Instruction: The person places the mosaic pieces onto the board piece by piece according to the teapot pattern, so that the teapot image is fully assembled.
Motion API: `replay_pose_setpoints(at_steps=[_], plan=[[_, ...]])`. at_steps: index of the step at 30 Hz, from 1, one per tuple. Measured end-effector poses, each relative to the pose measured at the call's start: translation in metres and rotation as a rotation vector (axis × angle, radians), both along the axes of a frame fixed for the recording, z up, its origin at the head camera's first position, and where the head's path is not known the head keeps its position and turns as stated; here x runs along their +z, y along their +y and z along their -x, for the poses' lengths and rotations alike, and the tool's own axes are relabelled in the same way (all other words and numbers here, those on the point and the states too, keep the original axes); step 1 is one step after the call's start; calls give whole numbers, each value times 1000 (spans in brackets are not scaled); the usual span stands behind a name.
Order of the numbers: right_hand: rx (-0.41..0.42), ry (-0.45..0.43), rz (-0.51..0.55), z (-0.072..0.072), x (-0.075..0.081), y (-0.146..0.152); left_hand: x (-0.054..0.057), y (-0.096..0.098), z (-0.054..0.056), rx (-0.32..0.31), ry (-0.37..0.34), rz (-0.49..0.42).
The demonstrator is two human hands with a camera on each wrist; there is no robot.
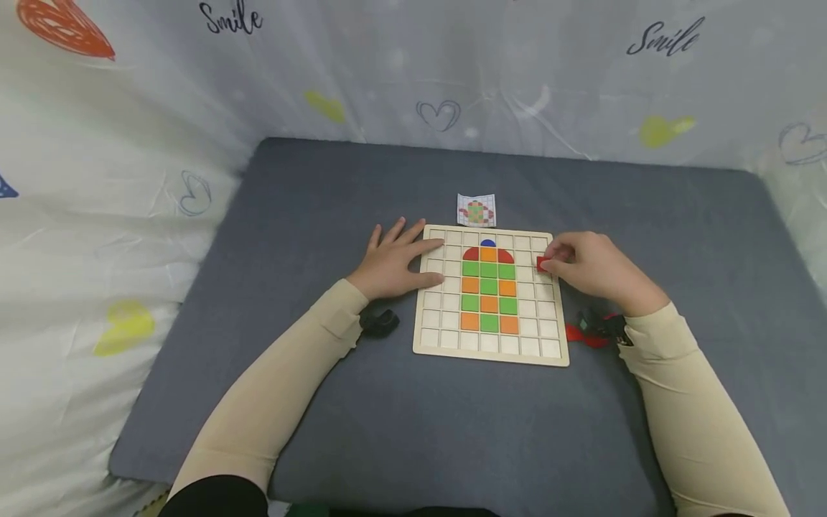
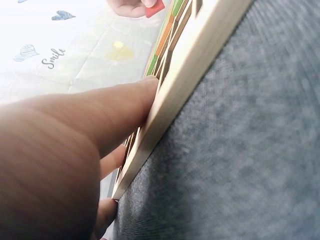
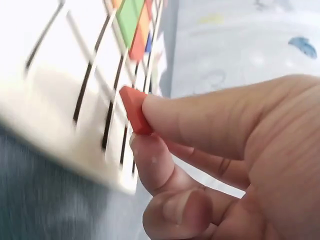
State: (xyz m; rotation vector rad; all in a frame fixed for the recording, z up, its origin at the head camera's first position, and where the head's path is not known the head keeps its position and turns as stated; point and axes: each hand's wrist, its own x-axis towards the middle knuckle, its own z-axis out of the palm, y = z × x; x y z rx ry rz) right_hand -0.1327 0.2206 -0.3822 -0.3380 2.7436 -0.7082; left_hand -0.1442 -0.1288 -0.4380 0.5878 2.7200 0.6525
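Note:
A wooden grid board (image 1: pixel 439 344) lies on the grey table, its middle columns filled with green, orange, red and blue pieces. My left hand (image 1: pixel 395 262) rests at the board's left edge, fingers spread, with the thumb (image 2: pixel 120 102) touching the frame. Between thumb and fingers my right hand (image 1: pixel 597 269) pinches a red block (image 3: pixel 134 111) over the board's right columns. In the head view part of that block is covered by the fingers. Two dark red half-round pieces (image 1: pixel 506 256) flank an orange square beneath a blue half-round piece (image 1: pixel 487 243).
A small printed picture card (image 1: pixel 476 210) lies just beyond the board's far edge. Loose red pieces (image 1: pixel 593 340) lie to the right of the board, partly hidden by the right wrist's camera. Patterned white curtain (image 1: pixel 400 72) hangs behind the grey table (image 1: pixel 349 187).

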Motion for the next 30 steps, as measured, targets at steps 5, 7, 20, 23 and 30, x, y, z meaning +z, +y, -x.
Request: replay_pose_setpoints(at_steps=[5,7,20,23,30], plan=[[44,-26,29,-1,0,-13,0,-1,0,3,-2,5],[56,-27,26,-1,-1,-16,0,0,0,4,-3,10],[61,-30,-3,0,-12,-22,0,0,0,-3,5,10],[68,-19,-8,1,-13,-23,1,0,0,-5,6,5],[97,23,-18,0,-17,-24,1,0,0,-8,4,4]])
